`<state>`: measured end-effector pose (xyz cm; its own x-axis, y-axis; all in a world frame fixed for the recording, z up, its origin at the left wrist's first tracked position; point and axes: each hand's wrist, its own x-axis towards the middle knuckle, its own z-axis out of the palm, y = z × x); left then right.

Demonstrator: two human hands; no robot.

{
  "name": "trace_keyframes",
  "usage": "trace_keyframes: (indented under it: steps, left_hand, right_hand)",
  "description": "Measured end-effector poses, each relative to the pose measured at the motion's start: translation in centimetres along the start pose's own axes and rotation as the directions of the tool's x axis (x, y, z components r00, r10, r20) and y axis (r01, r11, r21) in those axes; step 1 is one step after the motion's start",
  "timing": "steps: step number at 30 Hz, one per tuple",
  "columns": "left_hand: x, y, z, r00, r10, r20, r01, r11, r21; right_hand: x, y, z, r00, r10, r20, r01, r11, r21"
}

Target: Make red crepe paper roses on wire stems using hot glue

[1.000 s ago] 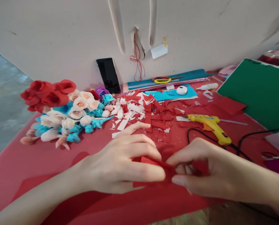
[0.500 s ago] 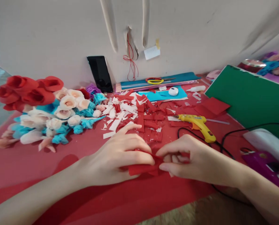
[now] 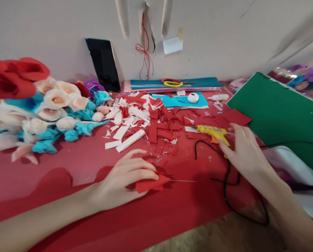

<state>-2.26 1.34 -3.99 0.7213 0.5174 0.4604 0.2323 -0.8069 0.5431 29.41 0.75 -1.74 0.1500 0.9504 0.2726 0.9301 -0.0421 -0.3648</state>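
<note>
My left hand is closed on a rolled red paper piece near the front of the red table. A thin wire sticks out of the roll toward the right. My right hand lies on the handle of the yellow glue gun, its fingers stretched over it and not visibly wrapped round it. The gun lies flat with its nozzle pointing left, and its black cord loops toward the table's front edge.
A heap of red and white paper scraps lies mid-table. Red, cream and blue paper flowers are piled at the left. A green sheet lies at the right; a dark phone leans on the wall, with scissors and a white round object behind.
My right hand has let go of the red paper piece and moved right onto the glue gun. My left hand alone keeps the rolled piece. The view has moved closer and leftward.
</note>
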Motion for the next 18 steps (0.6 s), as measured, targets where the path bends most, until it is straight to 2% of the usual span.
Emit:
trace_keyframes:
  steps: [4,6,9,14,18]
  left_hand:
    - [-0.1,-0.1,0.3,0.999,-0.047,-0.008,0.046,0.999,-0.026]
    - [-0.2,-0.2,0.3,0.998,-0.056,-0.009,0.056,0.998,-0.022]
    - [-0.4,-0.2,0.3,0.996,-0.086,0.0,0.086,0.996,0.003]
    - [-0.5,-0.3,0.3,0.995,-0.092,-0.033,0.092,0.996,-0.008]
    - [-0.5,-0.3,0.3,0.993,-0.103,-0.061,0.102,0.995,-0.023]
  right_hand:
    - [0.8,3.8,1.1,0.993,0.065,0.102,-0.062,0.997,-0.038]
    - [1.0,4.7,1.8,0.988,0.091,0.126,-0.088,0.996,-0.03]
    - [1.2,5.3,2.2,0.983,0.153,0.1,-0.154,0.988,0.01]
    - [0.7,4.6,1.5,0.958,0.286,0.031,-0.285,0.931,0.227]
    - [-0.2,2.1,0.7,0.944,0.31,0.112,-0.322,0.796,0.513]
